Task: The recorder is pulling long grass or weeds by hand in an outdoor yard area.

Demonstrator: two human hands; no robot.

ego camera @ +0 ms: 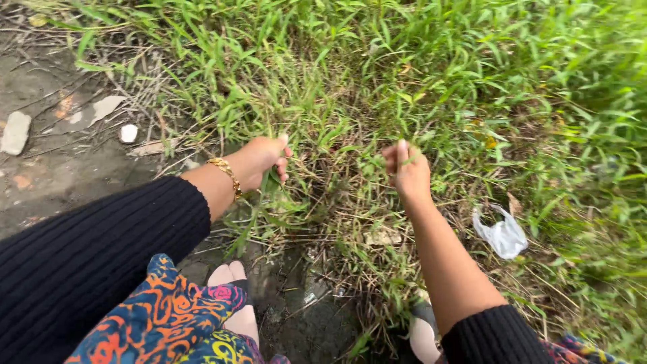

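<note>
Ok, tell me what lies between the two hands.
In the head view, green grass blades and dry stems fill the gap between the left hand and right hand; nothing else shows there.

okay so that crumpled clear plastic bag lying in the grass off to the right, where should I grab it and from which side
Probably by the crumpled plastic bag's upper end, where thin loops of film stick up loose above the grass. Come from above and from its left, the side nearest the right hand; the bulkier lower part lies flat against the stems and offers less to pinch.
</note>
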